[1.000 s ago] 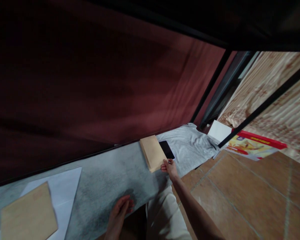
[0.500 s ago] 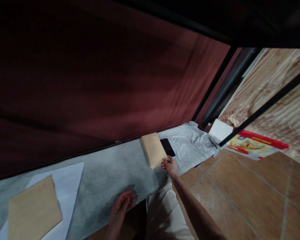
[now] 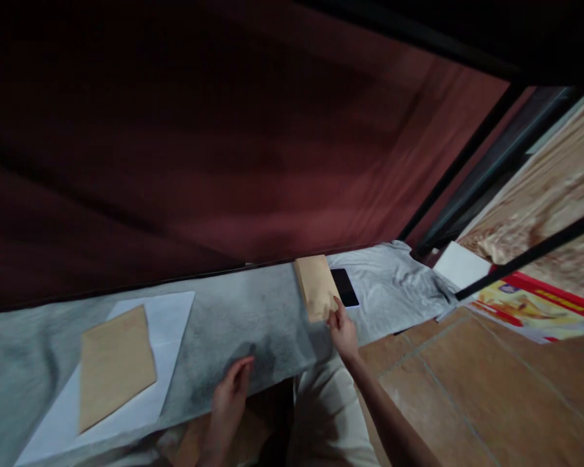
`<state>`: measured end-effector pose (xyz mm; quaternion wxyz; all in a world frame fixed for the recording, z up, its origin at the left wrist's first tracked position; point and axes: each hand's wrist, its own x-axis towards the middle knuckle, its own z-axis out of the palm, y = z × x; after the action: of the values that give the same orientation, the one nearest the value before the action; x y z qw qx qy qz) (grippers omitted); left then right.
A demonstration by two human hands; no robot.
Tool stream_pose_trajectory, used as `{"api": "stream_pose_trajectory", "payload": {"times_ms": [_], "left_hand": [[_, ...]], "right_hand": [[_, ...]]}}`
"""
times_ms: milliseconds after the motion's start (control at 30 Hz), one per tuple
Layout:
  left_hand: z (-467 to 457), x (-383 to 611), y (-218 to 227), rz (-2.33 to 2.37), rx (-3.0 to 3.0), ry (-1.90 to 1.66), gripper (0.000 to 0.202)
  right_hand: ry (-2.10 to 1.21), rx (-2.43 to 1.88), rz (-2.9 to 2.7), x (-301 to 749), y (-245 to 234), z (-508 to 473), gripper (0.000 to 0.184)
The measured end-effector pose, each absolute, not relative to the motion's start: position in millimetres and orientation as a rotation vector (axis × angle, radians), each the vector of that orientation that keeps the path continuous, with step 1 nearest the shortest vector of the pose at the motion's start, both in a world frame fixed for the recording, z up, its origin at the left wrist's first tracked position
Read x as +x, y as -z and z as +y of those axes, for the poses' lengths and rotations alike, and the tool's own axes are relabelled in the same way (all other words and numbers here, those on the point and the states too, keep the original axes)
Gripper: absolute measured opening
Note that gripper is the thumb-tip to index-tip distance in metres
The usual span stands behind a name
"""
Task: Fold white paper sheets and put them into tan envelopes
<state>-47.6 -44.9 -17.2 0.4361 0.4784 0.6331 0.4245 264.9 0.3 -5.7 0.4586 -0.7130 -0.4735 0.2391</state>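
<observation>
My right hand (image 3: 343, 331) is at the front right corner of a stack of brown paper envelopes (image 3: 316, 285). Its index finger reaches out over the top sheet while the other fingers curl by the edge; no grip on the paper shows. A dark-screened tablet or phone (image 3: 345, 287) lies against the stack's right side. Over the front edge of the grey cloth (image 3: 253, 305) hovers my left hand (image 3: 230, 392), fingers loosely bent and a little apart, with nothing visible in them. At the left, a single brown envelope (image 3: 117, 366) rests on a white sheet (image 3: 172, 324).
A dark red curtain (image 3: 272, 214) hangs right behind the cloth-covered surface. On the right are black frame bars (image 3: 467, 155), a white box (image 3: 462, 264) and a colourful printed package (image 3: 540, 305) on the tiled floor (image 3: 467, 376).
The view has swung left, so everything appears shifted right. My right index finger has stretched out over the stack's top; before, its fingers were bunched at the corner. My left hand stays near the front edge.
</observation>
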Motion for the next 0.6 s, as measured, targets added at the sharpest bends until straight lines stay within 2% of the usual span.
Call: {"api": "stream_pose_trajectory", "payload": {"times_ms": [133,233,367,433,500,600], "left_hand": [[-39,-99,3,1.906,1.629,-1.169,0.045],[-40,-142,-5,2.282,1.769,-1.003,0.055],[-47,-197,-8,2.723,1.589,-0.734,0.073],[-49,-220,-8,2.782,1.475,-0.582,0.075],[-49,-237,-7,2.736,1.465,-0.433,0.069],[-45,-249,-9,2.712,1.517,-0.37,0.065]], "right_hand": [[-0.549,-1.51,-1.701,227,28,-17,0.042],[-0.364,-1.481,-1.988,203,47,-26,0.048],[-0.132,-1.54,-2.134,193,57,-30,0.056],[-0.066,-1.553,-2.151,193,58,-29,0.057],[-0.028,-1.554,-2.161,194,57,-28,0.057],[-0.002,-1.543,-2.17,194,57,-29,0.059]]}}
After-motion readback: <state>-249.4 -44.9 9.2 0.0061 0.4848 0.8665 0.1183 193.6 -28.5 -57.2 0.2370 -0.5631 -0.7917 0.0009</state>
